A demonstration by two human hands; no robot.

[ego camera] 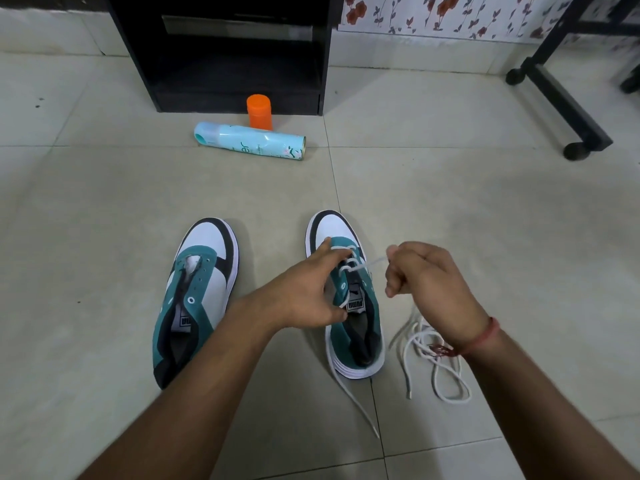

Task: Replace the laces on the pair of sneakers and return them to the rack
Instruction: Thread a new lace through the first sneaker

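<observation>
On the tiled floor [104, 209], from left: unlaced teal-and-white sneaker [195, 292]; left hand [301, 292], fingers curled on the second sneaker [349, 296], steadying its tongue; right hand [429, 282], fingers pinching the white lace [367, 266] threaded through the lower eyelets; loose spare lace [433, 362]. Behind lie a spray can [249, 140], an orange bottle [259, 110] and a black rack [239, 53].
</observation>
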